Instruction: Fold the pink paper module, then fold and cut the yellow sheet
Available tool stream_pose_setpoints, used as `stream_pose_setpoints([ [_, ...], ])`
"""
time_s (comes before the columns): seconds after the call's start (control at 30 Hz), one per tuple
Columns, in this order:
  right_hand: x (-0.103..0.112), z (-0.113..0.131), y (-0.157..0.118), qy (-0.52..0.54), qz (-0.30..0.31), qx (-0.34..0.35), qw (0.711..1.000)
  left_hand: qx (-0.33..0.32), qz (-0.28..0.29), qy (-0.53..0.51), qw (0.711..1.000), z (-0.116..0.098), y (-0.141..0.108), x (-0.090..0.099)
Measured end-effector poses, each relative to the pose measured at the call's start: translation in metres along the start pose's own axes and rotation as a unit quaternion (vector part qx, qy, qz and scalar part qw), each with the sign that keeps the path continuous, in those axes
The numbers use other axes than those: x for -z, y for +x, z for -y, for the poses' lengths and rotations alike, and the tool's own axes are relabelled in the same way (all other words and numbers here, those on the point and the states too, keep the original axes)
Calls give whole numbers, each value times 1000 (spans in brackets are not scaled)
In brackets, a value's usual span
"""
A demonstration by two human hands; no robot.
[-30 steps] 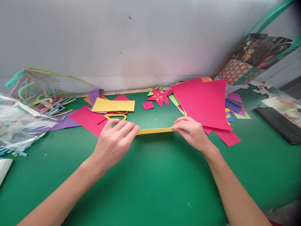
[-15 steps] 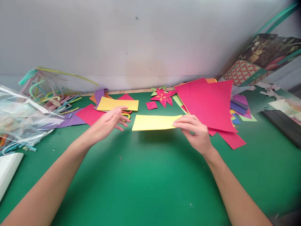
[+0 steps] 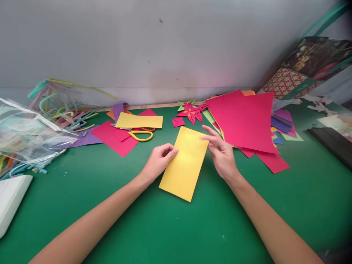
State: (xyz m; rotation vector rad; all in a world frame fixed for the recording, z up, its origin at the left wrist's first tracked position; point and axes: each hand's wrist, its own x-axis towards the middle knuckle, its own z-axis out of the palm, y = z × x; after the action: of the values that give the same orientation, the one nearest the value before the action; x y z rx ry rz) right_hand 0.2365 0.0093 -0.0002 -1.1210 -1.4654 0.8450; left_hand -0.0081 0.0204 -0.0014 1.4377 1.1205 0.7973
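Note:
A yellow paper rectangle (image 3: 184,165) is tilted over the green table, its long side running toward me. My left hand (image 3: 161,159) pinches its left edge between thumb and fingers. At the upper right edge of the paper is my right hand (image 3: 220,152), its fingers apart, the fingertips at or just over the corner. Behind the paper lie a small folded red square (image 3: 178,122) and a red and green paper star (image 3: 190,111). Scissors with yellow and red handles (image 3: 141,136) lie at the back left, partly under another yellow strip (image 3: 139,120).
Large red sheets (image 3: 243,121) lie at the back right, beside a black case (image 3: 331,145) and a patterned bag (image 3: 288,82). On the left are a clear plastic bag (image 3: 33,132) with pipe cleaners and a white object (image 3: 13,200). A wall rises behind the green table (image 3: 154,227).
The yellow paper has turned from lying crosswise to lengthwise and come nearer. My left hand has moved right and taken its edge; my right hand has loosened its pinch and spread its fingers.

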Motion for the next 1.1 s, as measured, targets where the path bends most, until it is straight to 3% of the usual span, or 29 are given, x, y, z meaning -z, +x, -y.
stream_pose_setpoints([
  [0.1,-10,-9,-1,99,-17,-121,987,-19,-56,13,998,7,-4,-5],
  [0.2,-18,-12,-5,147,-12,-180,973,-36,-50,32,998,9,-8,-8],
  [0.33,-24,-6,-11,180,-27,-194,964,-48,-19,28,998,7,-11,-9],
  [0.57,-26,1,-16,165,53,-203,964,-42,-71,-27,996,6,-9,-7],
  [0.77,-25,2,-17,148,20,-194,969,-44,-54,-35,997,8,-10,-8],
  [1.1,-27,6,-16,174,32,-224,958,-54,-81,-41,994,7,-9,-7],
])
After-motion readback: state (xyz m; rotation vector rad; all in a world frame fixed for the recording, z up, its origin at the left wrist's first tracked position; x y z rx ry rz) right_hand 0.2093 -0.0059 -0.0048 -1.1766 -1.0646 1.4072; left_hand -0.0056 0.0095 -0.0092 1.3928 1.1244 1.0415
